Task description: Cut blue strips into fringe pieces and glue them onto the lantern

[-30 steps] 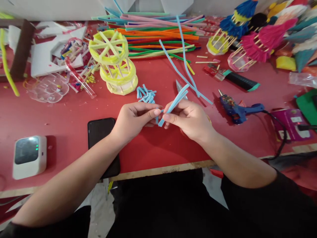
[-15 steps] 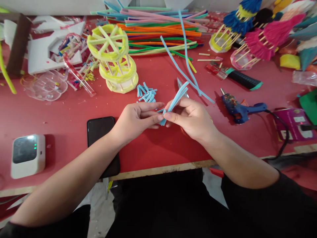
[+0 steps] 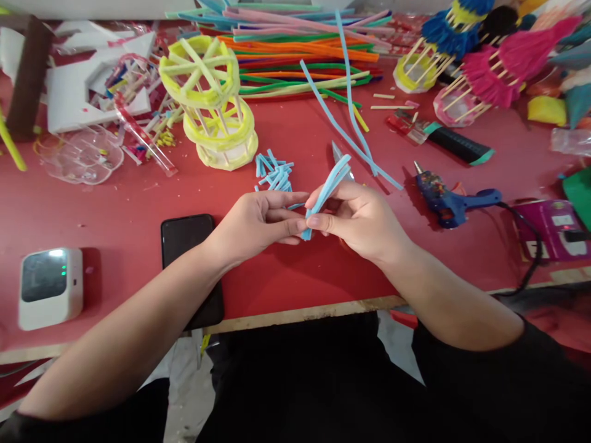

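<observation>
My right hand [image 3: 357, 215] pinches a small bundle of light blue pipe cleaners [image 3: 333, 179] between thumb and fingers, its top end slanting up to the right. At the lower end of the bundle, the thumb and fingers of my left hand [image 3: 265, 224] close on the pipe cleaners. Just beyond the left fingers lies a pile of short cut blue pipe cleaner pieces [image 3: 276, 172]. Scissors [image 3: 337, 151] rest on the table behind my right hand, which mostly hides them. Two long blue pipe cleaners [image 3: 353, 144] lie crossed beyond it.
A yellow tiered frame [image 3: 219, 132] stands behind the left hand. Long coloured pipe cleaners [image 3: 295, 52] are heaped at the back. On the right lie a utility knife [image 3: 457, 143] and a blue glue gun [image 3: 455, 200]. A phone [image 3: 187, 237] and a white device [image 3: 50, 289] sit left.
My left hand has moved slightly right, onto the bundle's lower end. The bundle has tilted a little more upright in my right hand. The camera view has shifted slightly.
</observation>
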Available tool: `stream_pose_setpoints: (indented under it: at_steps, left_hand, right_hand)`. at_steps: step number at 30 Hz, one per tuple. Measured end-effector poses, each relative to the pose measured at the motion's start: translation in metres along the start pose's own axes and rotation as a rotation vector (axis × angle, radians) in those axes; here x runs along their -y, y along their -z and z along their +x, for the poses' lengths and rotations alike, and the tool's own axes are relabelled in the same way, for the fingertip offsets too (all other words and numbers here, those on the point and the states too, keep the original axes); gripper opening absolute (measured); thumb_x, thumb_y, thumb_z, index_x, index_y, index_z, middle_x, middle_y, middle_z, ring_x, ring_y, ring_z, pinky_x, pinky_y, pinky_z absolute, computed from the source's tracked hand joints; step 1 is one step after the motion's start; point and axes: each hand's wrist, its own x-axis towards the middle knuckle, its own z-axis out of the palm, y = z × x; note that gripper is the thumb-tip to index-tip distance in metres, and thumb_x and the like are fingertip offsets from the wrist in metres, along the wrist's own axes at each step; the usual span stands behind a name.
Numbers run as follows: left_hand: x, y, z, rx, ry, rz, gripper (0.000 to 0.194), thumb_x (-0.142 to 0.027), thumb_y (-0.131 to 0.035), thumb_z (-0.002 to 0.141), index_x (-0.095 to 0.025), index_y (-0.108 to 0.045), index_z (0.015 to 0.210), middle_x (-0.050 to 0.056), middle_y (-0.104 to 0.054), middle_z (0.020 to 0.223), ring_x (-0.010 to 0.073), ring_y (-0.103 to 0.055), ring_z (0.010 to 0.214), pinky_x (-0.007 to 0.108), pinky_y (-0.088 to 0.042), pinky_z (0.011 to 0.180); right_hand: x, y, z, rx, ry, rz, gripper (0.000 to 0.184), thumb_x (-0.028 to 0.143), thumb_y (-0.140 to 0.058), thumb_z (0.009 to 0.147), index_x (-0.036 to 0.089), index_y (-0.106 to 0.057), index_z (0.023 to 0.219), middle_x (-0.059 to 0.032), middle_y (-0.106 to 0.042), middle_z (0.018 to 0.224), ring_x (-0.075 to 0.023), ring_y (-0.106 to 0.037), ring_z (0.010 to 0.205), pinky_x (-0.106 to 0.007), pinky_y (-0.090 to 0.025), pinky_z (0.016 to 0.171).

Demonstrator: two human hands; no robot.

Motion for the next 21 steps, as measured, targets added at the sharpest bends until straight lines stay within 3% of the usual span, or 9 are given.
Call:
stream_pose_setpoints:
  at_steps: [5,9,12,14,16,21]
  left_hand:
    - [0.000,-0.001,0.000,0.027,-0.053,0.032,0.077,-0.020,-0.099,0.065,-0.012,-0.071,0.135,0.003,-0.082,0.079,0.0155,-0.078,0.073,0.022,-0.064,0.070]
    - [0.002,-0.003,0.000,-0.062,-0.079,0.015,0.072,-0.022,-0.098,0.065,-0.010,-0.071,0.131,0.001,-0.079,0.077,0.0146,-0.076,0.072,0.024,-0.064,0.073]
    - [0.003,-0.003,0.000,-0.138,-0.133,-0.025,0.064,-0.025,-0.095,0.070,-0.013,-0.070,0.128,0.002,-0.080,0.082,0.0163,-0.078,0.079,0.024,-0.064,0.076]
    - [0.003,-0.003,0.000,-0.166,-0.169,-0.032,0.059,-0.026,-0.092,0.073,-0.016,-0.070,0.126,0.002,-0.080,0.083,0.0177,-0.079,0.081,0.025,-0.064,0.074]
    - [0.003,-0.004,-0.001,-0.184,-0.192,-0.026,0.054,-0.025,-0.090,0.074,-0.017,-0.069,0.123,0.001,-0.079,0.080,0.0179,-0.079,0.080,0.025,-0.063,0.073]
    - [0.004,-0.006,-0.001,-0.206,-0.191,0.004,0.050,-0.024,-0.092,0.070,-0.018,-0.067,0.113,0.000,-0.079,0.077,0.0174,-0.079,0.077,0.025,-0.062,0.072]
  right_hand:
    - [0.000,-0.001,-0.002,0.016,0.018,-0.045,0.044,0.043,-0.102,0.062,0.022,-0.073,0.088,0.0024,-0.074,0.081,-0.0147,-0.072,0.075,-0.030,-0.063,0.069]
    - [-0.006,-0.002,-0.009,-0.092,0.153,-0.143,0.063,0.043,-0.100,0.067,0.029,-0.059,0.113,0.0049,-0.073,0.087,-0.0153,-0.073,0.074,-0.031,-0.065,0.070]
    - [-0.008,-0.001,-0.015,-0.079,0.285,-0.374,0.071,0.041,-0.095,0.076,0.032,-0.054,0.133,-0.0019,-0.077,0.112,-0.0203,-0.078,0.088,-0.039,-0.069,0.083]
    - [-0.007,0.001,-0.017,-0.018,0.356,-0.573,0.064,0.037,-0.089,0.084,0.033,-0.057,0.139,-0.0054,-0.076,0.130,-0.0260,-0.078,0.107,-0.047,-0.067,0.098]
    - [-0.004,0.001,-0.018,0.039,0.394,-0.749,0.051,0.031,-0.083,0.091,0.033,-0.064,0.138,-0.0046,-0.077,0.133,-0.0287,-0.077,0.116,-0.049,-0.064,0.106]
    - [-0.002,0.001,-0.016,0.048,0.491,-0.923,0.036,0.028,-0.077,0.095,0.030,-0.072,0.132,-0.0032,-0.082,0.123,-0.0245,-0.080,0.104,-0.039,-0.067,0.098]
